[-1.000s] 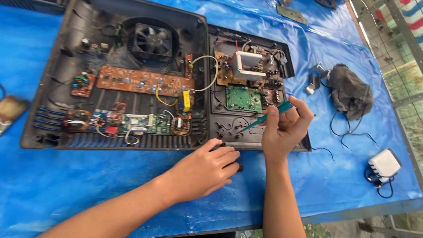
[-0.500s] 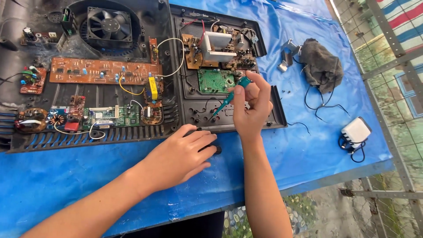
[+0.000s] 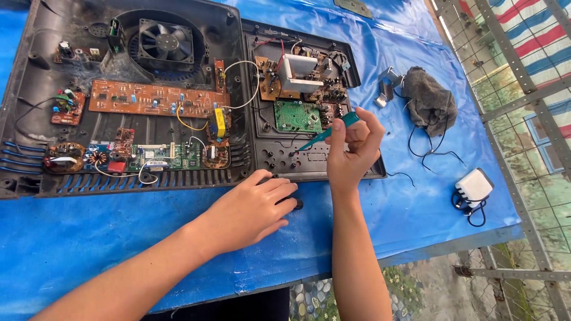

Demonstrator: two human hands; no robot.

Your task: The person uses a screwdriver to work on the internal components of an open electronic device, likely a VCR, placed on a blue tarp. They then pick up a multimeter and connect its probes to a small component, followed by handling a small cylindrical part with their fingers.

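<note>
An opened black appliance casing (image 3: 238,71) lies on the blue sheet, with a fan (image 3: 165,40) and several circuit boards inside. My right hand (image 3: 352,151) grips a teal-handled screwdriver (image 3: 326,134), its tip down on the casing's right-hand tray just below a small green board (image 3: 297,116). My left hand (image 3: 253,211) lies flat, palm down, on the casing's near edge, covering a small black part (image 3: 295,204) at its fingertips.
A dark grey cloth bundle (image 3: 429,101) with black wires lies to the right, next to a small metal part (image 3: 385,86). A white adapter (image 3: 473,187) with a coiled cord sits near the table's right edge. A metal mesh fence (image 3: 523,89) stands beyond.
The view has shifted left and closer, so the casing and hands sit further right in frame. The screwdriver tip stays at the same spot on the tray; my left hand stays pressed down.
</note>
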